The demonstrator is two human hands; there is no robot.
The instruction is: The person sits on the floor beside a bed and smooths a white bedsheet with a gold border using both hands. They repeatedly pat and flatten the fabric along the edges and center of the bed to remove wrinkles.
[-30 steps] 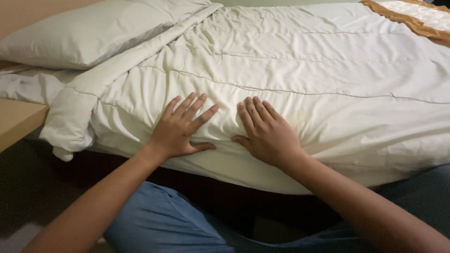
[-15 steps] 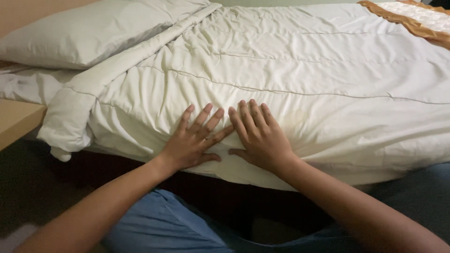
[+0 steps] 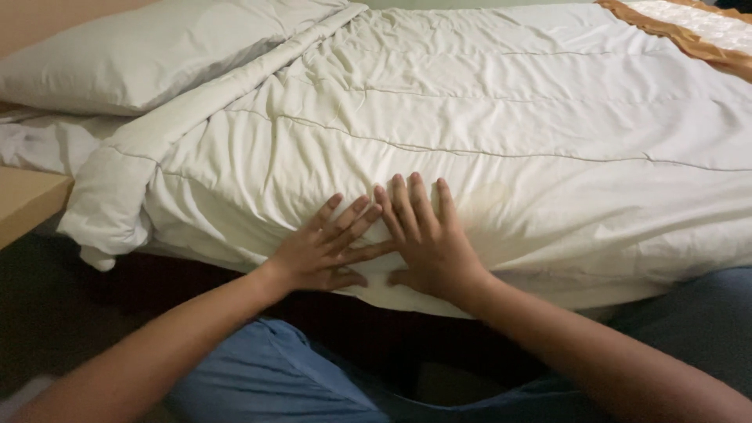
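Observation:
A white quilted duvet [image 3: 486, 117] covers the bed in front of me, its top edge folded back near the pillow. My left hand [image 3: 325, 247] lies flat on the duvet's near edge, fingers spread and pointing up to the right. My right hand [image 3: 427, 235] lies flat right beside it, fingers together, and the fingertips of the two hands touch. Neither hand grips the fabric.
A white pillow [image 3: 141, 51] lies at the bed's head, upper left. An orange-trimmed bed runner [image 3: 689, 27] crosses the far right corner. A tan bedside surface [image 3: 23, 204] sits at the left edge. My blue-trousered knees [image 3: 266, 376] are below the mattress edge.
Both hands have slid along the duvet's near edge toward each other. They were apart a second ago and their fingers now meet.

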